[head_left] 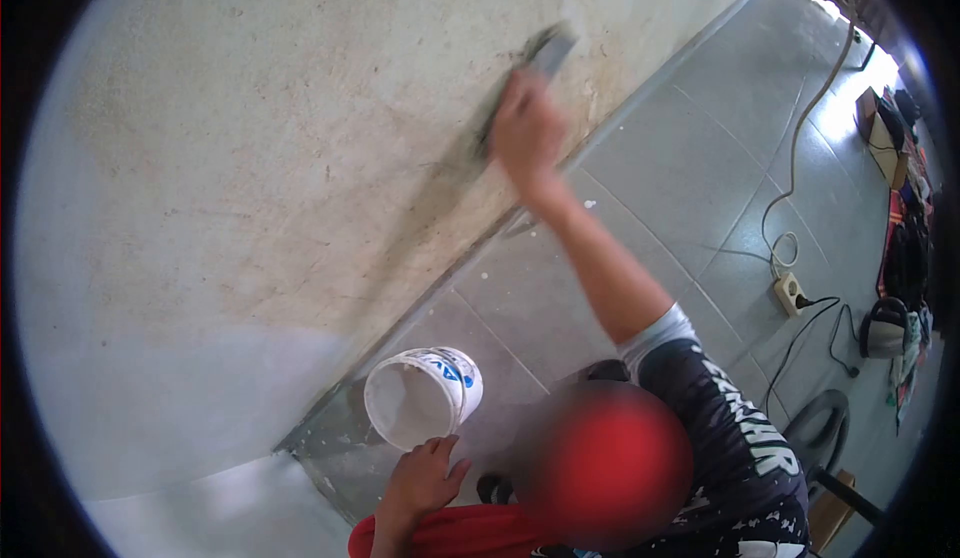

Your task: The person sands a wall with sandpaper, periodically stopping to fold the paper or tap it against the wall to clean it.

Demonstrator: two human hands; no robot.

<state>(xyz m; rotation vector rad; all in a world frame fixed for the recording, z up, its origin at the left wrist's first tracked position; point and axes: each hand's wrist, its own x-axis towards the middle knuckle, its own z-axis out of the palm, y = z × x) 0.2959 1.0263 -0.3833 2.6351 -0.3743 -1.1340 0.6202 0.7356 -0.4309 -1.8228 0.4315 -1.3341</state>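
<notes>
My right hand (530,128) is pressed close to the wall (250,148), fingers wrapped round a putty knife (553,55). Motion blurs the hand and the grey blade, which lies against the stained, beige part of the wall. Lower down, my left hand (422,478) hangs loosely over a red-clad knee (455,530), thumb apart from the bent fingers. Its fingertips come right to the near side of a white plastic bucket (472,386) with blue lettering. The bucket's mouth faces up, showing a pale inside.
Grey tiles (640,198) cover the floor along the wall. A white cable runs to a socket strip (790,293) with a black plug in it. At the right are a kettle (884,330) and a heap of clothes and bags (908,248). A blurred red shape (610,468) covers the lower middle.
</notes>
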